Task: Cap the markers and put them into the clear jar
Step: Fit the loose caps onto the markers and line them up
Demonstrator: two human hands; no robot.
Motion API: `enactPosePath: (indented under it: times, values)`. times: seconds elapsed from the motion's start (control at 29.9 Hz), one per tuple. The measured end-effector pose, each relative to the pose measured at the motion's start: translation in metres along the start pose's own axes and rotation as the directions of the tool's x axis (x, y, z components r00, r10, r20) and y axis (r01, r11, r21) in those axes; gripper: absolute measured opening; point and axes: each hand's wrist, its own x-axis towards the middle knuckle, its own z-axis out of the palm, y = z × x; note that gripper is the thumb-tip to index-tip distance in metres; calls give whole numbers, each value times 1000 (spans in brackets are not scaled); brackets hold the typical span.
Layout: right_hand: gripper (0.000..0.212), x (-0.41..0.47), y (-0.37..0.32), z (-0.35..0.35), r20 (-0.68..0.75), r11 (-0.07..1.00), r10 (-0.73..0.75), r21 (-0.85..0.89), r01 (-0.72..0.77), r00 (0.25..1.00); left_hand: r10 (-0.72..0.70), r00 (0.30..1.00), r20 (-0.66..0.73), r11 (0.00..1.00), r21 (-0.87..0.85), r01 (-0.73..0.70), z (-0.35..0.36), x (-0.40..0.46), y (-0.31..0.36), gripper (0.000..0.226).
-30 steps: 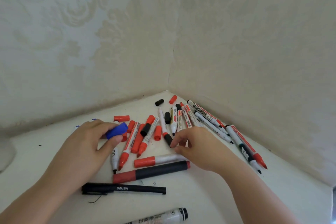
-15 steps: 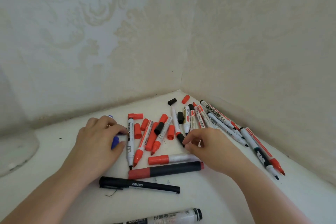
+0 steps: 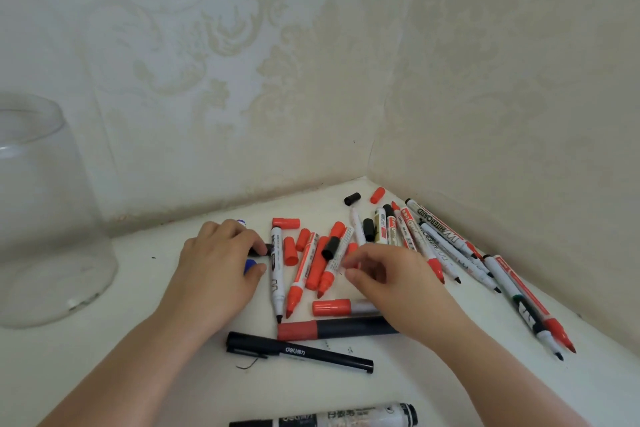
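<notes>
red, black and white markers (image 3: 346,263) scattered mid-frame, many uncapped | clear glass jar (image 3: 45,218) at left, empty | left hand (image 3: 218,267) curled on blue marker (image 3: 250,266) | right hand (image 3: 388,277) blurred, grip unclear | white desk (image 3: 121,340), patterned cream wallpaper (image 3: 242,62) corner

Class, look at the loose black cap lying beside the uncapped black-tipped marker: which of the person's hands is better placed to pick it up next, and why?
Left. The left hand already has fingertips at the black cap, right beside the black-tipped marker. The right hand hovers over the red markers, farther away.
</notes>
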Motion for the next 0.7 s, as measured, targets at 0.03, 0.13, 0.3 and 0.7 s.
enactPosePath:
  times: [0.03,0.13,0.3,0.7]
  values:
    - [14,3,-5,3,9,1000,-20,-14,21,1000,-6,1000,0,1000,-5,6,0,0,-1,20]
    - [17,17,-19,11,28,994,-84,-70,85,996,-23,999,-33,1000,-15,23,-3,1,-2,18]
    - [29,55,-38,29,90,957,-92,-267,113,992,-46,997,-67,998,-41,43,-5,2,-4,16]
    - [26,80,-61,52,108,891,37,-454,16,993,-260,955,-142,951,-211,227,-21,12,-27,21]
